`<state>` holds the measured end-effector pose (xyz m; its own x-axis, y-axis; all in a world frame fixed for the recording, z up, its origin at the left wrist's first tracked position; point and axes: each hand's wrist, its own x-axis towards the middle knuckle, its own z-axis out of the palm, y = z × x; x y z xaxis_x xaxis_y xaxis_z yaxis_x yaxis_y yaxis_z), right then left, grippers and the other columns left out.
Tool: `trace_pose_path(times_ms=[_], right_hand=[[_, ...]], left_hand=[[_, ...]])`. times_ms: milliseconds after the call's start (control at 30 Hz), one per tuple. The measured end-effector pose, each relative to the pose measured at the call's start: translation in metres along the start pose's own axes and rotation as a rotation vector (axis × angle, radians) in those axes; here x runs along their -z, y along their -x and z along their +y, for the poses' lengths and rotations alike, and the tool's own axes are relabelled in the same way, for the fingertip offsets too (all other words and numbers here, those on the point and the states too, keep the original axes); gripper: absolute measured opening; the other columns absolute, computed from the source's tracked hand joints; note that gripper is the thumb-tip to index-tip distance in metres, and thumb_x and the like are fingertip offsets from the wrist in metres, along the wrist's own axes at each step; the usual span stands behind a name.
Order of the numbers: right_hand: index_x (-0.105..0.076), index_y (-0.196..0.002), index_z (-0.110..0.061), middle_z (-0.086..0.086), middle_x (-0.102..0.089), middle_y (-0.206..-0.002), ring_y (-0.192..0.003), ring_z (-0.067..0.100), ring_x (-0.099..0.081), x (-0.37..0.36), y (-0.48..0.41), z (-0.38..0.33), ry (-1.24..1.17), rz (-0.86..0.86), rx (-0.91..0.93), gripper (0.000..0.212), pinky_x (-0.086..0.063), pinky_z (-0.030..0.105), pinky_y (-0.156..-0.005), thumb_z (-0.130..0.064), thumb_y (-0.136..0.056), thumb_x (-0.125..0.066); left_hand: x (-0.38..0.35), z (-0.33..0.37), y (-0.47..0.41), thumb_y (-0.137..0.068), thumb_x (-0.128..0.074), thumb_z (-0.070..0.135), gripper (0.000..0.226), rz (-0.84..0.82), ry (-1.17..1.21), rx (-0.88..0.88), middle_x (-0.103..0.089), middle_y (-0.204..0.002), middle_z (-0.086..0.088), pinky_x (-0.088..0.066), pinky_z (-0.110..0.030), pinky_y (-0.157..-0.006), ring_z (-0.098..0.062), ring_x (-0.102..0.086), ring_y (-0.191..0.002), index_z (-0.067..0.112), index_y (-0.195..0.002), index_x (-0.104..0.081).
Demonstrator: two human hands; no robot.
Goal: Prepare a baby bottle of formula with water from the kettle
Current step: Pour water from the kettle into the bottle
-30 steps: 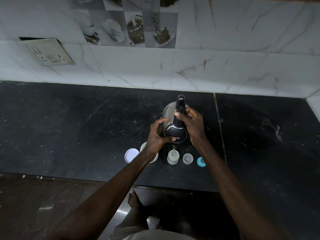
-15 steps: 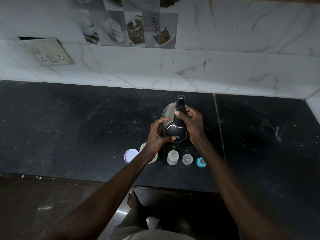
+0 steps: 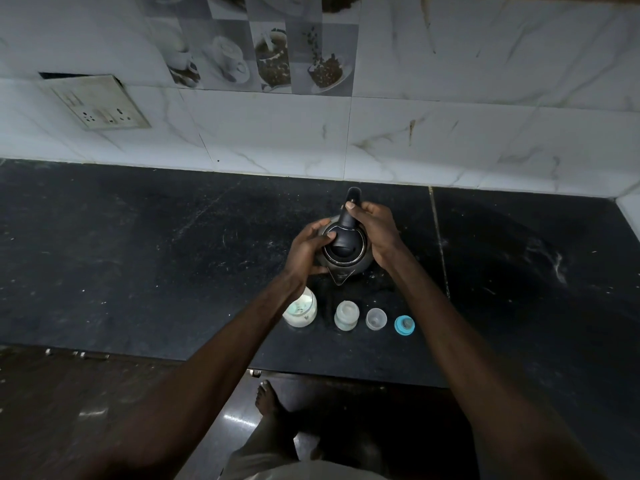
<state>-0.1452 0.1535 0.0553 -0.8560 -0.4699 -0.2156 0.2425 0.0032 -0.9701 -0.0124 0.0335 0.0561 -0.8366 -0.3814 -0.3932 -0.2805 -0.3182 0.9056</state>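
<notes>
Black table [image 3: 138, 271] | right grip [image 3: 375, 233] clamped on kettle [image 3: 346, 249] handle | left grip [image 3: 306, 251] curled round kettle body | baby bottle [image 3: 346, 315] near

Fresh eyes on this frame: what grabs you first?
The dark kettle in the middle of the black counter, gripped by both hands: right hand on the handle, left hand on its side. Nearer the counter's front edge stands a row: white jar, baby bottle, clear cap, blue ring.
</notes>
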Motion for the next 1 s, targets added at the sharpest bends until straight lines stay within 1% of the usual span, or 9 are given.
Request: trace_pose_path(times_ms=[67, 133, 267, 433, 533, 667, 833, 933, 1000], right_hand=[[-0.072, -0.102, 0.002, 0.017, -0.076, -0.093, -0.083, 0.022, -0.073, -0.003, -0.011, -0.001, 0.021, -0.029, -0.014, 0.026, -0.060, 0.031, -0.076, -0.023, -0.097, -0.073], [-0.072, -0.103, 0.003, 0.015, -0.075, -0.092, -0.083, 0.022, -0.071, -0.008, -0.022, -0.003, 0.030, -0.048, -0.029, 0.028, -0.059, 0.031, -0.076, -0.024, -0.098, -0.071], [-0.071, -0.104, 0.002, 0.012, -0.075, -0.092, -0.084, 0.020, -0.071, -0.016, -0.045, -0.007, 0.056, -0.085, -0.049, 0.029, -0.059, 0.031, -0.075, -0.027, -0.099, -0.070], [-0.069, -0.106, 0.011, 0.024, -0.074, -0.096, -0.083, 0.027, -0.070, -0.023, -0.078, -0.007, 0.065, -0.109, -0.085, 0.049, -0.059, 0.040, -0.079, -0.036, -0.094, -0.074], [-0.070, -0.087, 0.000, 0.015, -0.071, -0.082, -0.072, 0.024, -0.067, -0.027, -0.092, -0.007, 0.081, -0.103, -0.089, 0.033, -0.057, 0.036, -0.073, -0.032, -0.097, -0.073], [-0.071, -0.085, -0.004, 0.018, -0.071, -0.085, -0.076, 0.027, -0.068, -0.028, -0.107, -0.006, 0.081, -0.093, -0.109, 0.031, -0.057, 0.039, -0.075, -0.033, -0.096, -0.073], [-0.070, -0.081, -0.006, 0.013, -0.073, -0.079, -0.070, 0.024, -0.069, -0.027, -0.123, -0.005, 0.113, -0.055, -0.135, 0.033, -0.057, 0.035, -0.072, -0.034, -0.096, -0.073], [-0.070, -0.079, -0.007, 0.011, -0.074, -0.077, -0.071, 0.026, -0.069, -0.025, -0.131, -0.004, 0.158, -0.034, -0.152, 0.036, -0.055, 0.039, -0.074, -0.039, -0.095, -0.074], [-0.070, -0.077, -0.010, 0.011, -0.073, -0.075, -0.074, 0.027, -0.068, -0.026, -0.135, -0.003, 0.201, -0.035, -0.161, 0.037, -0.051, 0.042, -0.075, -0.043, -0.094, -0.073]], left_hand=[[0.000, 0.006, -0.006, -0.094, -0.071, 0.028, 0.038, 0.045, 0.002, 0.025, -0.076, -0.125, 0.000, -0.061, -0.034, -0.061, -0.026, -0.074, -0.113, 0.032, -0.132, -0.065], [0.002, 0.011, -0.015, -0.094, -0.071, 0.026, 0.038, 0.080, -0.002, 0.040, -0.076, -0.124, -0.002, -0.062, -0.037, -0.061, -0.028, -0.074, -0.112, 0.030, -0.131, -0.066], [0.009, 0.023, -0.036, -0.093, -0.071, 0.025, 0.033, 0.137, -0.011, 0.074, -0.076, -0.121, 0.001, -0.064, -0.056, -0.083, -0.026, -0.072, -0.113, 0.030, -0.125, -0.070], [0.012, 0.041, -0.059, -0.093, -0.071, 0.025, 0.021, 0.184, -0.026, 0.112, -0.073, -0.107, 0.006, -0.059, -0.040, -0.064, -0.022, -0.069, -0.098, 0.032, -0.113, -0.072], [0.015, 0.048, -0.073, -0.093, -0.071, 0.025, 0.026, 0.187, -0.034, 0.145, -0.072, -0.107, 0.006, -0.060, -0.042, -0.065, -0.018, -0.068, -0.087, 0.030, -0.119, -0.072], [0.017, 0.054, -0.089, -0.094, -0.071, 0.026, 0.044, 0.178, -0.051, 0.182, -0.070, -0.114, 0.004, -0.062, -0.054, -0.076, -0.016, -0.066, -0.092, 0.026, -0.137, -0.066], [0.015, 0.066, -0.098, -0.095, -0.071, 0.026, 0.048, 0.153, -0.077, 0.217, -0.066, -0.127, -0.003, -0.064, -0.052, -0.069, -0.026, -0.067, -0.102, 0.024, -0.142, -0.063], [0.014, 0.069, -0.104, -0.097, -0.069, 0.026, 0.043, 0.132, -0.094, 0.230, -0.068, -0.127, -0.003, -0.064, -0.054, -0.075, -0.027, -0.067, -0.105, 0.024, -0.140, -0.065], [0.014, 0.070, -0.108, -0.099, -0.066, 0.025, 0.038, 0.124, -0.106, 0.240, -0.069, -0.120, -0.001, -0.063, -0.057, -0.085, -0.026, -0.066, -0.102, 0.024, -0.138, -0.066]])
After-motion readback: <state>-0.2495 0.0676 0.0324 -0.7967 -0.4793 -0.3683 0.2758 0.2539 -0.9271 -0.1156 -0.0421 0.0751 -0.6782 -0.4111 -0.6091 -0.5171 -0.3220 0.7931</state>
